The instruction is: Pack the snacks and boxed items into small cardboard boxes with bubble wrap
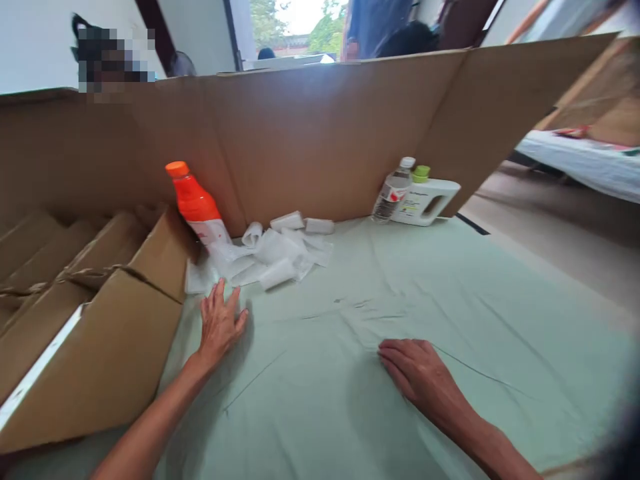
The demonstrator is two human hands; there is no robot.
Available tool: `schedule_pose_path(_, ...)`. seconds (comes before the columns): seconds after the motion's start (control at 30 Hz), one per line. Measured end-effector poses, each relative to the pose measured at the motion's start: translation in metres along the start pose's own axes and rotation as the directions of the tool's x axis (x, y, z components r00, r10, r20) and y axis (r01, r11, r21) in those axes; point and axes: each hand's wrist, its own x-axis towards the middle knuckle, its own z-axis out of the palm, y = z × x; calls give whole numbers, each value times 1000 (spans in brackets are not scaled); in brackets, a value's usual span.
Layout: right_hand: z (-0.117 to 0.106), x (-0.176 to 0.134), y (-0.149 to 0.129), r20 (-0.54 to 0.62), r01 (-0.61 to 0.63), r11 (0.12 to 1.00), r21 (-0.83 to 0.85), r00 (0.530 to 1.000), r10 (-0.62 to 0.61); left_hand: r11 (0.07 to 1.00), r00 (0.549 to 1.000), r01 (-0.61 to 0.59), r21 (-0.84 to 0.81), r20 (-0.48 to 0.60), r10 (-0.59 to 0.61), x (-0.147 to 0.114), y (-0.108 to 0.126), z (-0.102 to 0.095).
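My left hand (223,320) reaches over the green cloth with its fingers spread and nothing in them. Its fingertips are at the near edge of a loose pile of white plastic packets (280,250), some flat and some rolled. Just behind that pile an orange bottle (194,200) with an orange cap leans toward the cardboard wall. On the right, my right hand (417,370) rests on the cloth, fingers together and slightly bent. No object shows in it, though its palm side is hidden.
A divided cardboard box (115,340) stands at the left. Cardboard (320,140) walls off the back. A clear bottle (393,193) and a white jug (425,203) with a green cap stand at the back right. Green cloth (320,400) covers the surface. People are partly visible beyond the wall.
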Motion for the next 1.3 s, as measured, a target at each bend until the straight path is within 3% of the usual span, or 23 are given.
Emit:
schedule_pose_path(0.1,15,59,-27,28,74,993,93,997,-77,970,977,212,-117,31,-210,4,-12,3)
schedule_pose_path(0.17,26,108,-43,109,72,993,94,991,-82,953,964,267,-141,34,-265,16,-14,10)
schedule_pose_path(0.3,50,205,-73,242,55,998,20,969,-58,952,971,240,-189,42,-236,49,-6,29)
schedule_pose_path(0.43,66,268,-98,162,30,998,-61,987,-20,951,988,157,-267,57,-147,69,1,41)
schedule_pose_path(0.63,49,291,-115,99,36,998,-56,995,-30,930,997,77,-360,48,-64,53,-19,40)
schedule_pose_path(0.77,35,312,-120,-140,25,999,35,990,-20,924,1000,24,-383,28,-14,39,-28,42)
schedule_pose_path(0.83,39,333,-126,-193,-11,1000,23,981,15,924,1000,10,-381,11,-6,38,-28,42)
schedule_pose_path(0.97,69,365,-145,-10,12,998,-66,1000,-13,933,999,-14,-360,-35,2,39,-22,41)
schedule_pose_path(1.07,85,370,-151,112,74,994,-74,992,-65,934,997,-35,-357,-82,6,37,-21,38)
schedule_pose_path(1.17,76,361,-146,179,102,991,-84,980,-86,933,989,4,-361,-136,-57,29,-20,34)
schedule_pose_path(1.3,53,351,-150,160,86,992,-88,985,-71,931,962,104,-351,-202,-184,21,-21,31)
